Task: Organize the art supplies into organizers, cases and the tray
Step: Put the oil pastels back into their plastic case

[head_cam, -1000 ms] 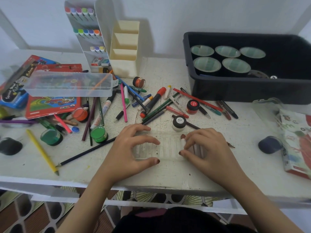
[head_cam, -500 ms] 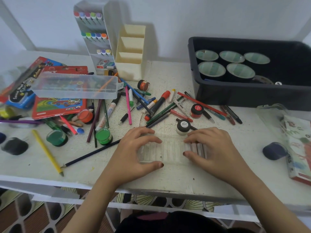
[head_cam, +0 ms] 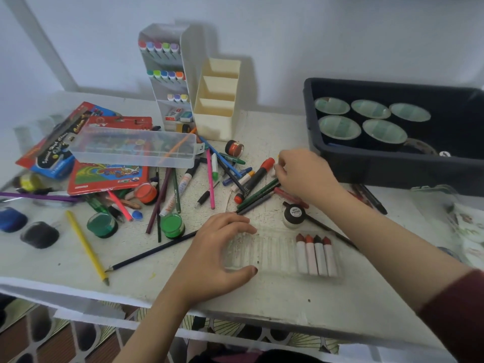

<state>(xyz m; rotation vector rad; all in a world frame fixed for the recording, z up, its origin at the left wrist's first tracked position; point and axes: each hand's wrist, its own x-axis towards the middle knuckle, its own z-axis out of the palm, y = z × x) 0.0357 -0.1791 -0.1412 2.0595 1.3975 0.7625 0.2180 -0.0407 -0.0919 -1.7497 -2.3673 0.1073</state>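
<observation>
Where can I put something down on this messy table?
Bare spots: the back, between the cream organizer and black tray; the front edge, between the yellow pencil and left hand. The pen pile in the middle is crowded.

Paint jar lid [head_cam: 294, 213]: I read "POSTER" in white across the black cap; the smaller line above it is too fine for me.
Blue-and-black box [head_cam: 49, 155]: white script, "Special High Class"; the line under it I cannot make out.
Same box, far end: yellow script that looks like "Colour" to me.
Red pack [head_cam: 104, 179]: small white "DIY" near its lower edge, as far as I can tell.
Green pencil [head_cam: 176, 189]: pale print on the barrel starting "DIY"; the rest is too small.
White marker [head_cam: 180, 184]: red lettering along the body, blurred on my feed, unreadable.
Small boxes in the white organizer [head_cam: 178, 116]: printed, but unreadable.
</observation>
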